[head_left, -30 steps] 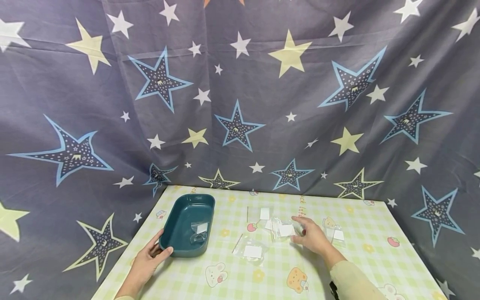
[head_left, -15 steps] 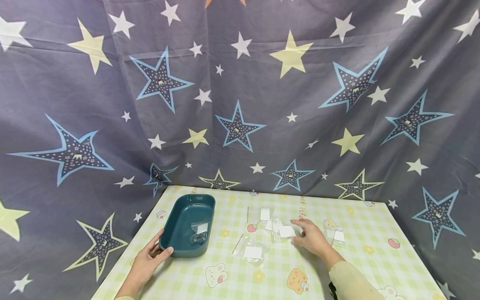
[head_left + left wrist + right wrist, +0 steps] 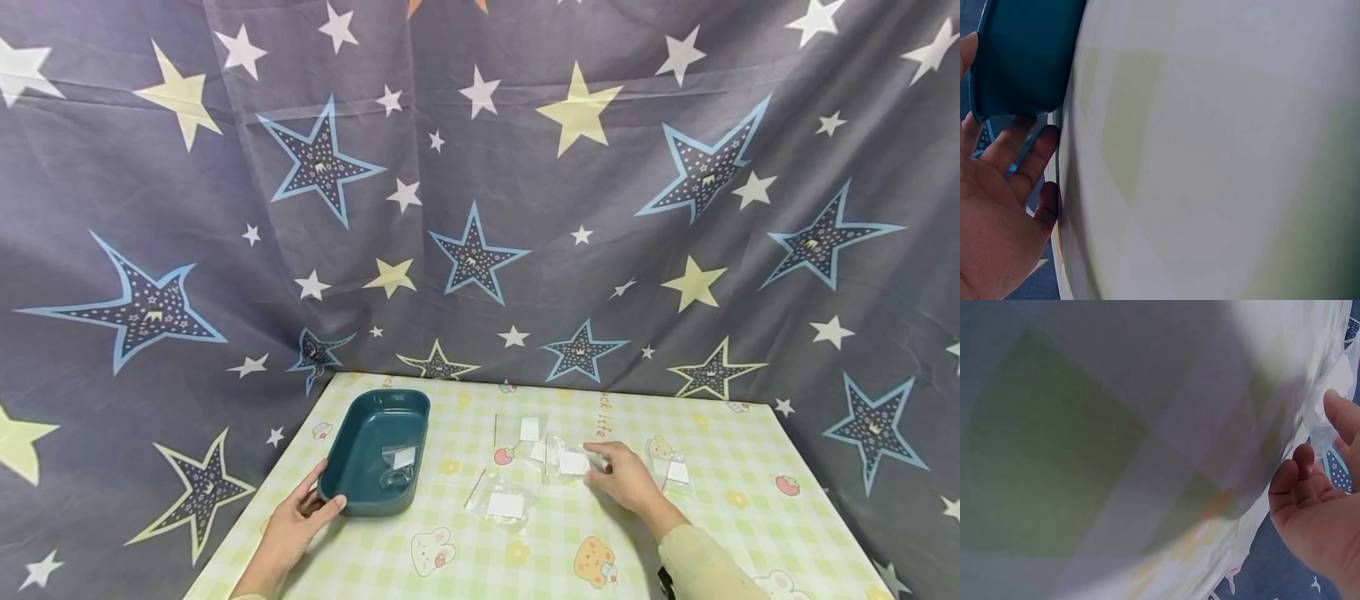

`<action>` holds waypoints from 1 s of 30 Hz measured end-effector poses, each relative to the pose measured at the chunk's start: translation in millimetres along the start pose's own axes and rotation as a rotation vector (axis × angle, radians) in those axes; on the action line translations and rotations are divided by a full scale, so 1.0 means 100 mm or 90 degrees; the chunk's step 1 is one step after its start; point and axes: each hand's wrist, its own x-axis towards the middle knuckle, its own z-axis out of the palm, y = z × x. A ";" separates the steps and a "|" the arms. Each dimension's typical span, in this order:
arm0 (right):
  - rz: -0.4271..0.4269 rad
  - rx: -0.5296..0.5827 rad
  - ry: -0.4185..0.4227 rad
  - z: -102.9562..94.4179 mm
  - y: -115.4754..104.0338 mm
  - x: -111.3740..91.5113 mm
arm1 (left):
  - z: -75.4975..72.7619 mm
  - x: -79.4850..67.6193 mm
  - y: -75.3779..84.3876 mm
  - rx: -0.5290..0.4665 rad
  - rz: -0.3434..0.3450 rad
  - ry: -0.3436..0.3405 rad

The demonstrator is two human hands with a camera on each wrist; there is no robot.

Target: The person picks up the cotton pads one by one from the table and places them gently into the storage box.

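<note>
At the left of the table, a dark teal rectangular dish [image 3: 375, 504] is held at its near left corner by my left hand [image 3: 288, 521]. The thumb lies on its near side and the fingers along its left side. Inside the dish is a small clear plastic bag with a white label [image 3: 403, 457]. My right hand [image 3: 630, 479] holds the right edge of another clear bag with a white label [image 3: 573, 463] between thumb and fingers. In the right wrist view, that clear bag [image 3: 1335, 381] shows beyond the thumb; the exact contact is partly hidden.
A labelled bag [image 3: 506, 505] lies in front, between dish and right hand. Another bag [image 3: 529, 428] lies behind, partly beside the held one. One more bag [image 3: 677, 472] lies right of the right hand. A starry curtain [image 3: 480, 167] hangs behind the checked table [image 3: 465, 567].
The bag at my right hand has settled slightly lower and flatter, and the right fingers have dipped a little. The left hand and the dish have not moved.
</note>
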 end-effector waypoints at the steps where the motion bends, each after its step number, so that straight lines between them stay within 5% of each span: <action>1: 0.001 0.001 0.001 0.00 0.00 0.00 | 0.00 0.00 -0.01 0.001 0.000 0.001; 30: 0.018 0.012 0.022 0.00 0.05 -0.01 | 0.01 -0.02 0.03 -0.002 -0.002 0.011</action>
